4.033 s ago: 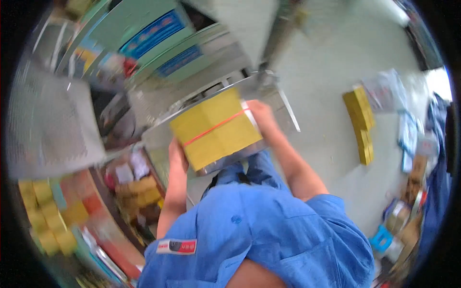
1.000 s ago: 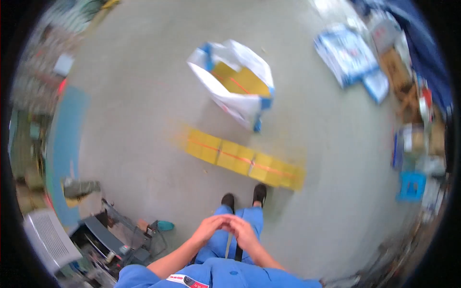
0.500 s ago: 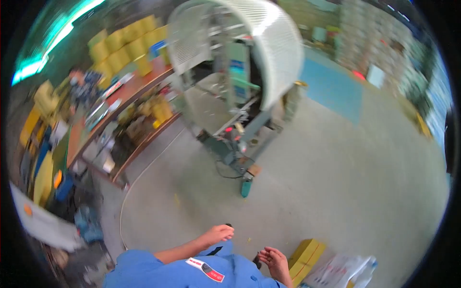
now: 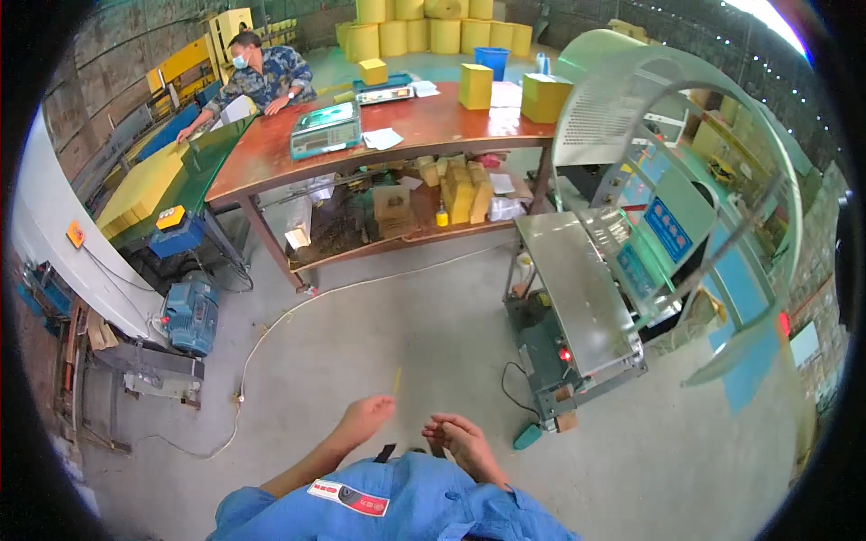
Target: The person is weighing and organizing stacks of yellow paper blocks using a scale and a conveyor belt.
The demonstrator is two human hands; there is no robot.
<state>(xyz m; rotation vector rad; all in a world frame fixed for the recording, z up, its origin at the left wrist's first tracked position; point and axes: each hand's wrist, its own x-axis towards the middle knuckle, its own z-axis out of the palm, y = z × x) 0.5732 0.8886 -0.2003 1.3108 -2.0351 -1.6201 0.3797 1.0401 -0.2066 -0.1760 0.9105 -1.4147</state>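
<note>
My left hand (image 4: 365, 419) hovers in front of my blue work jacket (image 4: 424, 496), above the grey floor, its fingers loosely bent. Just to its right is my right hand (image 4: 460, 440), with fingers half curled and partly apart. A small gap separates the two hands. I see nothing held in either one, and neither touches any equipment. The closest machine is a metal-topped stand (image 4: 577, 288) ahead on the right, with a curved perforated guard (image 4: 604, 117) over it.
Ahead stands a red-brown table (image 4: 262, 167) with a scale (image 4: 327, 131) and yellow blocks (image 4: 475, 87). Behind a green bench at far left sits a masked person (image 4: 262, 77). A cable (image 4: 334, 287) crosses the floor; a blue motor (image 4: 191, 313) is at left.
My view has swung left, so the table and seated person show more fully and the guarded machine sits further right. The yellow box and white bag at lower right have left view.
</note>
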